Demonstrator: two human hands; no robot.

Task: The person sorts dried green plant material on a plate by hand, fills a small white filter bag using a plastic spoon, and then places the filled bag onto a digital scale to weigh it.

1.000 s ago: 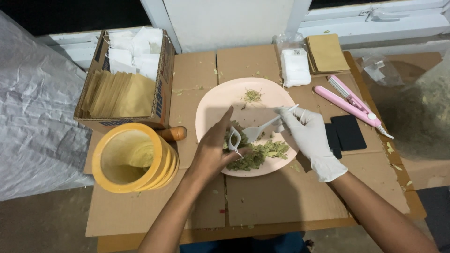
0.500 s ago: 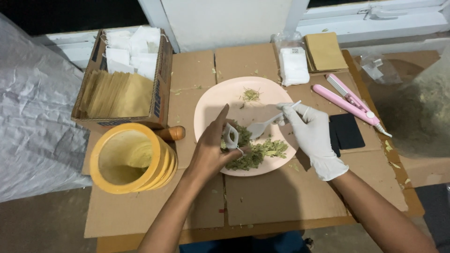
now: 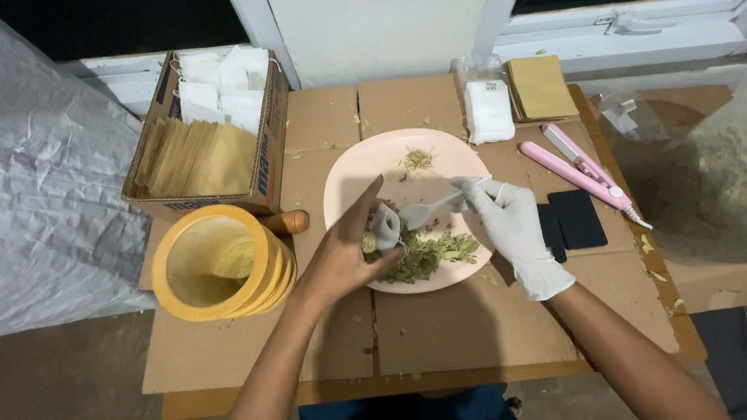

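Observation:
My bare left hand [image 3: 346, 253] pinches a small white filter bag [image 3: 385, 225] held open over a pink plate [image 3: 366, 163]. My right hand [image 3: 510, 229], in a white glove, holds a white plastic spoon [image 3: 428, 210] with its bowl at the bag's mouth. A heap of dried green leaves [image 3: 428, 253] lies on the near side of the plate under both hands. A smaller pinch of leaves [image 3: 416, 158] sits near the plate's far edge.
A cardboard box [image 3: 204, 148] of tan envelopes and white bags stands at the left, a yellow mortar [image 3: 218, 260] with a wooden pestle in front of it. At the right lie a pink heat sealer [image 3: 583, 173], black squares [image 3: 576, 219], white bags [image 3: 488, 111] and tan sachets [image 3: 541, 87].
The spoon has moved left and down until its bowl meets the bag's mouth. My left hand keeps the bag in almost the same place.

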